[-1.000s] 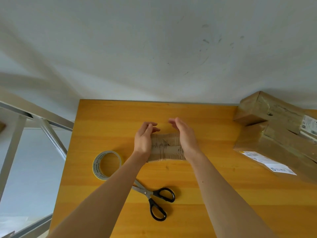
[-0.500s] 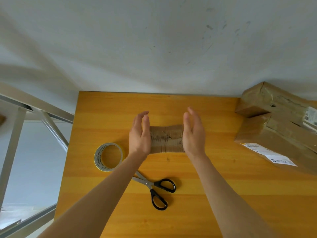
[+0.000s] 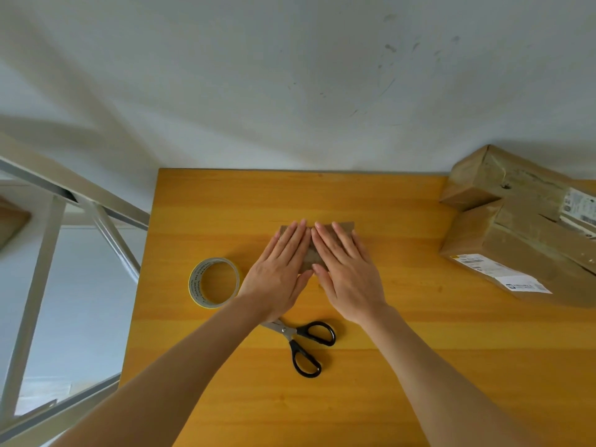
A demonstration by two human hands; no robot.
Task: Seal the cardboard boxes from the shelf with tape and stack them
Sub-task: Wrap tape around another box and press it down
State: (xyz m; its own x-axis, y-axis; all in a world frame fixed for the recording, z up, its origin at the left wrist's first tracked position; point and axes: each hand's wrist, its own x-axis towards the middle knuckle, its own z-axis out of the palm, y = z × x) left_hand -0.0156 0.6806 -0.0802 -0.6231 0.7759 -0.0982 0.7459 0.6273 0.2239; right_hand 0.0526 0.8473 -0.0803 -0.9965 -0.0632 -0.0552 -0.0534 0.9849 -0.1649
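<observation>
We press box [image 3: 347, 228] flaps down: left grip [image 3: 279, 272], right grip [image 3: 346, 272] flat, fingers straight, clasping nothing. We should pin with right, fetch tape [image 3: 214, 282] with left.

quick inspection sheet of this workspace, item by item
surface: wooden table, bare orange top.
job's things: small cardboard box at mid-table, mostly hidden under both hands; tape roll lying flat to its left; two larger labelled boxes stacked at the right edge, upper box on lower box.
clutter: black-handled scissors near the front, closed.
grippers: left hand and right hand press flat on the small box, fingers straight, side by side.
cables: nothing seen.
surroundings: white wall behind; metal shelf frame at left.
</observation>
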